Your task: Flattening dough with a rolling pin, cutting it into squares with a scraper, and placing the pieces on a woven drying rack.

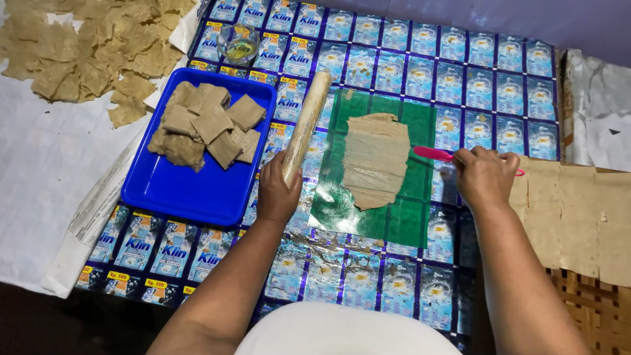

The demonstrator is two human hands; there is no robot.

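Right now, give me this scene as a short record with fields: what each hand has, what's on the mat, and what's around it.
left hand: left hand grips the lower end of a wooden rolling pin
right hand: right hand holds a pink-handled tool
centre: flattened dough sheet on a green plastic sheet
blue tray: stacked brown dough squares
top left: thin dried pieces on white paper
top: small glass bowl
surface: mat of joined sachet wrappers
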